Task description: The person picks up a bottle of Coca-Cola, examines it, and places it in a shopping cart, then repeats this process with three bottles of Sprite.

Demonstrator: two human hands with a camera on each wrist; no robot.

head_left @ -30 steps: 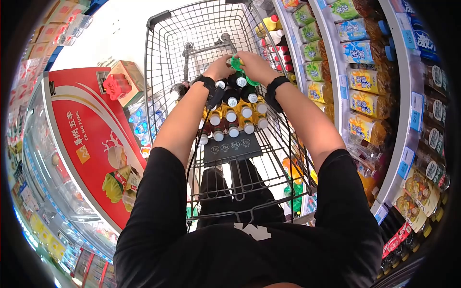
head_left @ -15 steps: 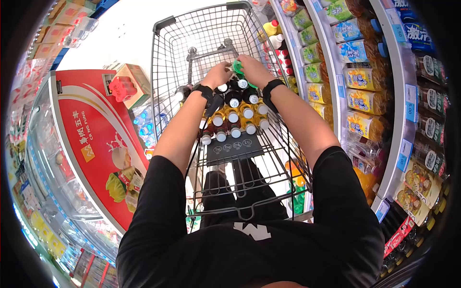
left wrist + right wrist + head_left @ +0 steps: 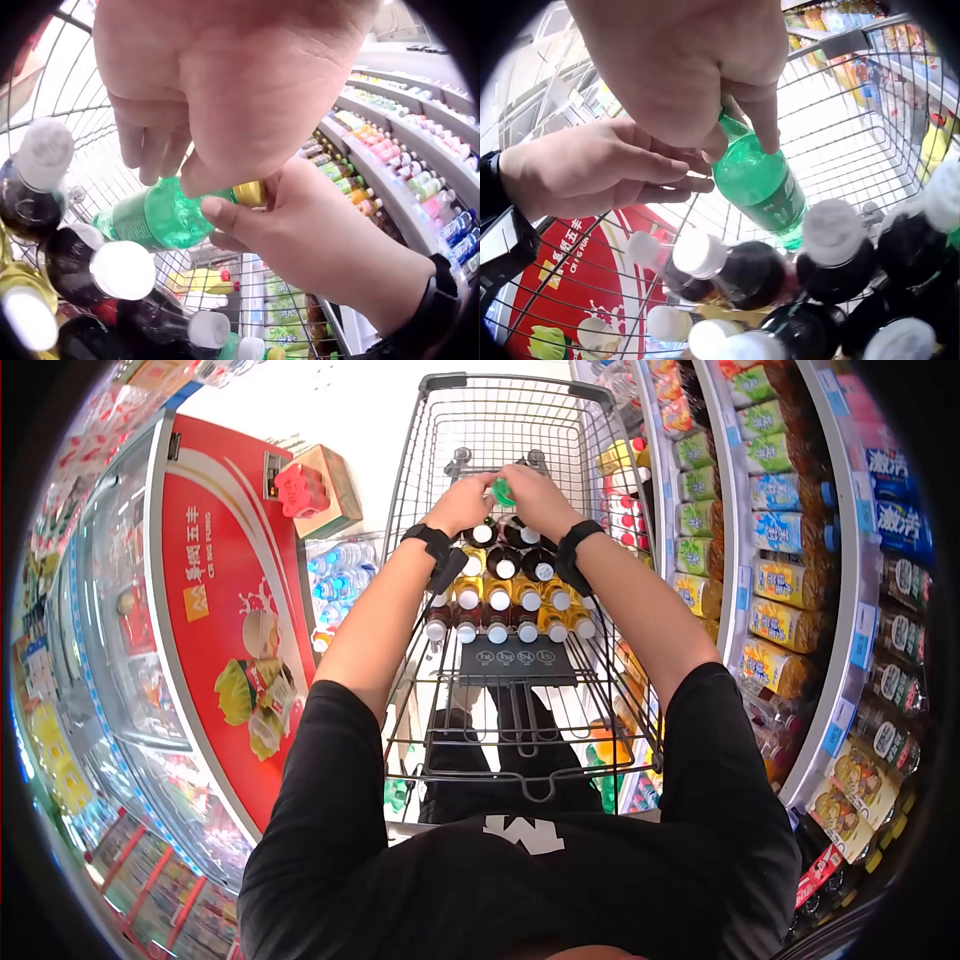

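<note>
Over the shopping cart's basket, my right hand (image 3: 537,497) holds a green plastic bottle (image 3: 761,184) by its neck, just below the yellow cap (image 3: 250,194). The bottle is tilted, its base pointing down into the basket. My left hand (image 3: 463,503) is beside it with fingers extended, fingertips right at the bottle's shoulder in the right wrist view. Below both hands, several dark bottles (image 3: 754,274) with white caps stand packed together. Nearer to me are rows of bottles with amber contents (image 3: 498,596), also white-capped.
The wire cart (image 3: 430,420) surrounds the bottles, with a dark panel (image 3: 518,660) at its near end. Drink shelves (image 3: 735,560) line the right. At left stands a red freezer case (image 3: 215,610), with a cardboard box (image 3: 335,490) and water bottles (image 3: 340,580) near it.
The cart and surroundings have shifted rightward in the head view. My left hand has come back closer to the green bottle, which my right hand keeps holding.
</note>
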